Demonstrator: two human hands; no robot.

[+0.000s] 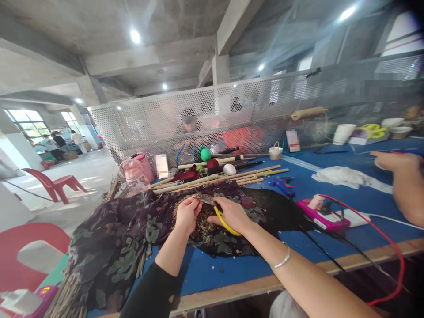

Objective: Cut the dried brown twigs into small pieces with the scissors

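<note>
My right hand (232,213) is closed round the yellow handles of a pair of scissors (228,222). The metal blades point left, toward my left hand (187,213). That hand is pinched, its fingertips close to the blade tips; whatever small piece it holds is too small to make out. Below both hands lies a heap of brown dry clippings (202,227). The heap rests on a dark floral cloth (129,234) spread over the blue tabletop (212,274).
Bamboo sticks (212,179), yarn balls (206,154) and a pink jug (144,165) lie beyond the cloth. On the right are a blue glue gun (283,186), a magenta power strip (326,216) with a red cord and another person's hand (392,161). A perforated metal screen (149,117) stands behind.
</note>
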